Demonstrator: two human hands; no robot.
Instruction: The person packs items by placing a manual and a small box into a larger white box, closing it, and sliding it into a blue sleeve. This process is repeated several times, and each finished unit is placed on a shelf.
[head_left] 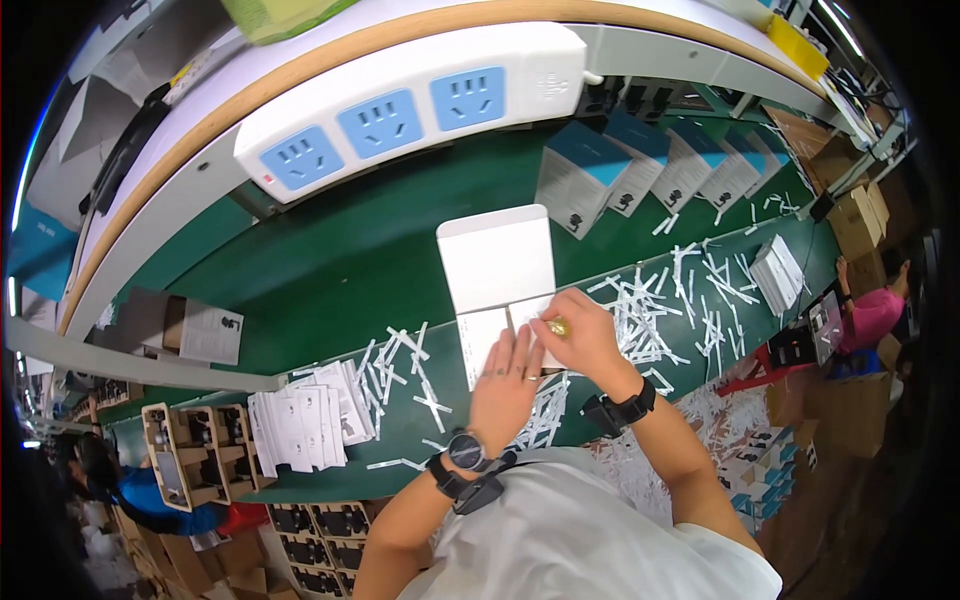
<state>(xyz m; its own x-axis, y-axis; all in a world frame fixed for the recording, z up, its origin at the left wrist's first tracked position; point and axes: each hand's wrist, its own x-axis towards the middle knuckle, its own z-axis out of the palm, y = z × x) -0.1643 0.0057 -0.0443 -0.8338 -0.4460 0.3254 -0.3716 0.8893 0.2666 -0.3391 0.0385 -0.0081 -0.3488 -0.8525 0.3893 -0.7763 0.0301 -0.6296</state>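
Observation:
A white cardboard box (497, 262) lies on the green worktable (380, 260) in front of me, its lid flap raised and pointing away. My left hand (505, 385) rests on the near part of the box, fingers stretched out and lying flat, a ring on one finger. Close beside it, my right hand (583, 338) is closed over the box's right side with the fingers bent together. A small shiny yellow-gold thing (558, 326) shows at those fingers; its kind is too small to tell. The fingertips cover part of the box.
White paper strips (640, 315) are strewn along the near ledge. Folded white sheets (310, 420) lie left, a white stack (778, 275) right. Blue-and-white boxes (585, 180) stand behind. A power strip (410, 110) hangs across the shelf edge. Co-workers (870, 320) sit at both sides.

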